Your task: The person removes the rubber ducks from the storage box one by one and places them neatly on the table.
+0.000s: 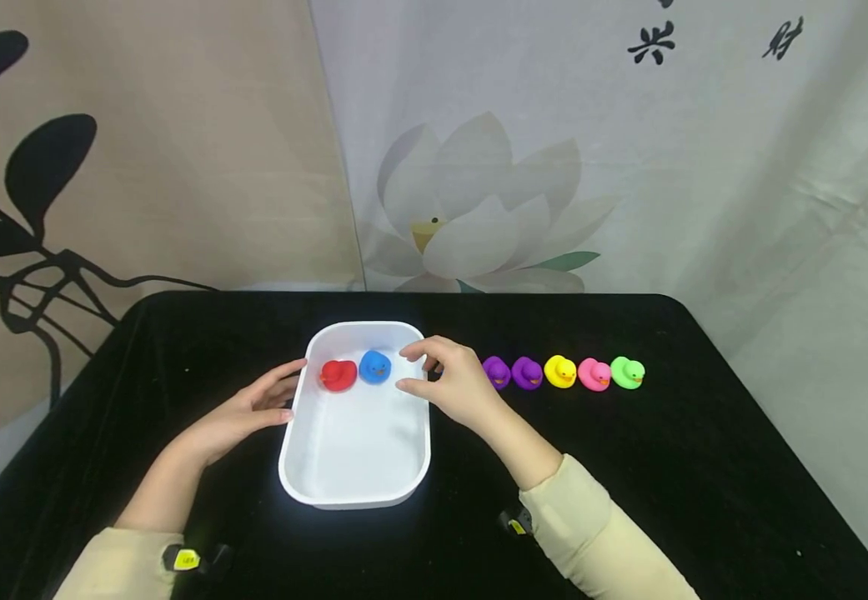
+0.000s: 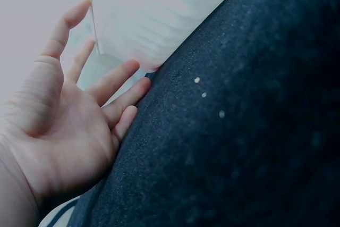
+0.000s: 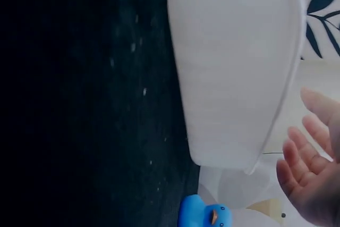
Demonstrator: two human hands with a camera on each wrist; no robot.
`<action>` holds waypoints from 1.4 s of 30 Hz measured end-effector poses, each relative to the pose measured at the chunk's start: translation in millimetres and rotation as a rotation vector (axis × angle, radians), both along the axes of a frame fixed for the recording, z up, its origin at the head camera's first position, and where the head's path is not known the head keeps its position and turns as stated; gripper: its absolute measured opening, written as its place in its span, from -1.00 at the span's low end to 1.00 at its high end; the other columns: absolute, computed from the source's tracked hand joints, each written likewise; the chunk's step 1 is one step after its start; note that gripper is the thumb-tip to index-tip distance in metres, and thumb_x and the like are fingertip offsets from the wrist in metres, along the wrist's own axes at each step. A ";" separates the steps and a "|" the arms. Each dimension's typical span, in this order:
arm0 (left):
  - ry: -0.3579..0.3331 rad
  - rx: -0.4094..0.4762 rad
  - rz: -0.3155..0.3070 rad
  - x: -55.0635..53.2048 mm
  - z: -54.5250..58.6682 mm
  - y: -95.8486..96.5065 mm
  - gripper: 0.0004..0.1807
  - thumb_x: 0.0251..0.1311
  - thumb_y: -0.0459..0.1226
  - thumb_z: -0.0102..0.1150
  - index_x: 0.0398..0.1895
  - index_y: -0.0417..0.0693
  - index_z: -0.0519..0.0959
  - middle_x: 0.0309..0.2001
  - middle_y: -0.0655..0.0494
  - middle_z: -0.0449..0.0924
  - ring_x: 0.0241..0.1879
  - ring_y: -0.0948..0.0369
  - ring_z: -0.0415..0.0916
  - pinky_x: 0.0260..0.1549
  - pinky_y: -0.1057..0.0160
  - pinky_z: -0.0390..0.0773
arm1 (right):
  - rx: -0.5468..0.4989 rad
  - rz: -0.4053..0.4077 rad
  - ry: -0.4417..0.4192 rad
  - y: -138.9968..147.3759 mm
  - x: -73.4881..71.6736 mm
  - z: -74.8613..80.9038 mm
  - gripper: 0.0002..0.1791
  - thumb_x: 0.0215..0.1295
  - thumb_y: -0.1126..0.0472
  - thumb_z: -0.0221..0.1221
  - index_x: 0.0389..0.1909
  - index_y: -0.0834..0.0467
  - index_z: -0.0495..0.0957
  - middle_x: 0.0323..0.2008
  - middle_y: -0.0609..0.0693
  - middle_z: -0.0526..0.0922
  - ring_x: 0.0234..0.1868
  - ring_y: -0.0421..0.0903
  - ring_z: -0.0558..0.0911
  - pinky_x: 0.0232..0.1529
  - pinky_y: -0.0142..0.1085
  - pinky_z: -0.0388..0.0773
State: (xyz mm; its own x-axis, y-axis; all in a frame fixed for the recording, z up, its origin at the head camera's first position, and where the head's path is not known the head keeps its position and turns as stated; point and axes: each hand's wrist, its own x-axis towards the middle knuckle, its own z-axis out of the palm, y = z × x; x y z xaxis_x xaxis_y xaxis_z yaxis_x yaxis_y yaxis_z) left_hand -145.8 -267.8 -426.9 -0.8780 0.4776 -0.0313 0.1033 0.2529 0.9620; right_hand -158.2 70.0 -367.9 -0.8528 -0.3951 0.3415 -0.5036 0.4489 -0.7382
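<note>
A white tray (image 1: 358, 450) stands on the black cloth, holding a red rubber duck (image 1: 338, 376) and a blue rubber duck (image 1: 375, 367) side by side toward its far end. At the tray's left side is my left hand (image 1: 253, 408), fingers loosely extended; in the left wrist view its fingertips meet or nearly meet the tray wall. My right hand (image 1: 456, 379) hovers over the right rim, thumb and fingers apart with nothing between them. The right wrist view shows another blue duck (image 3: 204, 213) outside the tray on the cloth, mostly hidden behind that hand in the head view.
Right of the tray runs a row of ducks: two purple ones, the nearer to my hand a purple duck (image 1: 497, 372), then a yellow duck (image 1: 559, 372), a pink duck (image 1: 594, 375) and a green duck (image 1: 627, 372). A printed curtain (image 1: 253, 167) hangs behind the black-covered table (image 1: 629, 492).
</note>
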 end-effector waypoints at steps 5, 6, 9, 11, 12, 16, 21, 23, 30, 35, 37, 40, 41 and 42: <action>-0.002 0.003 0.001 -0.6 -1.0 -0.6 -0.20 0.22 -0.25 0.17 0.48 0.03 0.02 0.41 -0.21 0.07 0.32 -0.27 0.11 0.05 -0.17 0.41 | 0.090 0.038 -0.025 -9.7 -15.1 0.1 -0.58 0.07 0.19 0.42 -0.02 0.15 0.62 -0.14 0.02 0.62 -0.17 -0.01 0.54 -0.30 -0.39 0.57; -0.003 0.003 0.000 -0.7 -1.2 -0.8 -0.20 0.22 -0.25 0.17 0.48 0.03 0.02 0.41 -0.21 0.07 0.32 -0.26 0.11 0.05 -0.17 0.41 | 0.104 0.044 -0.027 -11.4 -17.7 0.3 -0.57 0.07 0.19 0.41 -0.01 0.16 0.61 -0.13 0.03 0.62 -0.15 0.00 0.55 -0.29 -0.38 0.57; -0.004 0.005 -0.001 -1.1 -1.7 -1.4 -0.20 0.22 -0.25 0.17 0.48 0.04 0.02 0.42 -0.20 0.07 0.32 -0.26 0.10 0.06 -0.18 0.41 | 0.134 0.052 -0.024 -15.9 -25.3 0.5 -0.57 0.07 0.20 0.42 0.00 0.16 0.61 -0.09 0.06 0.62 -0.12 -0.02 0.55 -0.22 -0.32 0.59; -0.003 0.007 -0.003 -1.3 -1.8 -1.6 -0.20 0.22 -0.26 0.16 0.48 0.03 0.02 0.42 -0.20 0.07 0.32 -0.26 0.10 0.06 -0.18 0.41 | 0.140 0.056 -0.020 -18.5 -30.3 0.5 -0.58 0.07 0.21 0.41 -0.01 0.17 0.61 -0.08 0.08 0.63 -0.11 -0.01 0.55 -0.18 -0.26 0.59; -0.003 0.009 -0.004 -1.4 -1.7 -1.7 -0.20 0.22 -0.26 0.16 0.48 0.03 0.02 0.42 -0.21 0.07 0.32 -0.26 0.10 0.06 -0.18 0.41 | 0.138 0.059 -0.019 -19.7 -32.7 0.2 -0.58 0.08 0.22 0.41 0.00 0.18 0.61 -0.07 0.08 0.63 -0.10 -0.01 0.55 -0.15 -0.22 0.59; 0.001 0.010 -0.004 -1.4 -1.9 -1.5 -0.20 0.22 -0.26 0.17 0.48 0.03 0.02 0.42 -0.21 0.07 0.32 -0.27 0.10 0.05 -0.17 0.42 | 0.151 0.073 -0.027 -24.3 -42.5 -3.2 -0.58 0.09 0.23 0.40 0.00 0.16 0.60 -0.06 0.04 0.63 -0.07 -0.03 0.54 -0.07 -0.17 0.57; 0.004 0.009 -0.003 -1.3 -1.8 -0.8 -0.20 0.21 -0.26 0.18 0.47 0.02 0.03 0.41 -0.21 0.08 0.31 -0.27 0.12 0.05 -0.16 0.42 | 0.218 0.090 -0.061 -30.9 -52.2 -8.0 -0.57 0.11 0.22 0.39 0.03 0.11 0.59 -0.04 -0.05 0.62 -0.07 -0.09 0.53 -0.07 -0.30 0.56; 0.003 0.010 -0.003 -1.2 -1.8 -0.4 -0.20 0.21 -0.26 0.17 0.47 0.02 0.03 0.41 -0.21 0.08 0.31 -0.27 0.12 0.05 -0.16 0.42 | 0.250 0.087 -0.076 -33.6 -55.3 -8.6 -0.57 0.11 0.21 0.38 0.04 0.10 0.59 -0.03 -0.07 0.62 -0.08 -0.11 0.53 -0.11 -0.39 0.54; -0.003 0.011 -0.005 -0.4 -1.2 0.2 -0.20 0.22 -0.27 0.16 0.48 0.02 0.02 0.42 -0.21 0.06 0.32 -0.27 0.09 0.06 -0.17 0.41 | 0.322 0.061 -0.146 -43.6 -58.9 -6.1 -0.55 0.11 0.19 0.39 0.07 0.04 0.60 -0.03 -0.08 0.61 -0.09 -0.13 0.53 -0.19 -0.45 0.53; -0.002 0.005 -0.001 -0.5 -0.7 -0.1 -0.20 0.22 -0.26 0.17 0.48 0.03 0.02 0.41 -0.20 0.07 0.32 -0.27 0.10 0.05 -0.16 0.42 | 0.395 0.044 -0.136 -50.7 -58.9 -9.3 -0.55 0.10 0.18 0.39 0.06 0.02 0.61 -0.04 -0.10 0.62 -0.05 -0.12 0.52 -0.09 -0.40 0.53; -0.002 0.006 -0.003 -0.8 -0.7 -0.4 -0.20 0.21 -0.27 0.17 0.48 0.03 0.02 0.41 -0.20 0.07 0.32 -0.27 0.11 0.05 -0.15 0.43 | 0.436 0.028 -0.114 -53.1 -58.8 -10.8 -0.55 0.10 0.18 0.39 0.06 0.01 0.62 -0.04 -0.11 0.62 -0.03 -0.13 0.52 -0.03 -0.37 0.51; -0.006 0.014 -0.009 -1.2 -0.6 -0.9 -0.20 0.22 -0.28 0.16 0.48 0.03 0.02 0.41 -0.20 0.07 0.32 -0.27 0.11 0.05 -0.15 0.43 | 0.482 0.002 -0.089 -55.8 -58.2 -12.2 -0.55 0.08 0.17 0.40 0.06 0.00 0.62 -0.05 -0.12 0.63 -0.01 -0.16 0.52 0.03 -0.34 0.49; -0.007 0.016 -0.011 -1.3 -0.6 -1.2 -0.20 0.22 -0.29 0.16 0.48 0.03 0.02 0.41 -0.20 0.07 0.32 -0.27 0.11 0.05 -0.15 0.43 | 0.492 -0.003 -0.084 -56.6 -58.0 -12.4 -0.55 0.08 0.17 0.40 0.06 0.00 0.62 -0.05 -0.12 0.63 0.00 -0.16 0.52 0.05 -0.33 0.48; -0.008 0.018 -0.012 -1.5 -0.6 -1.4 -0.21 0.22 -0.29 0.15 0.48 0.04 0.01 0.42 -0.20 0.07 0.32 -0.27 0.11 0.05 -0.15 0.43 | 0.497 -0.005 -0.079 -57.3 -58.0 -12.6 -0.55 0.08 0.17 0.40 0.06 0.00 0.62 -0.05 -0.13 0.63 0.00 -0.16 0.53 0.05 -0.32 0.48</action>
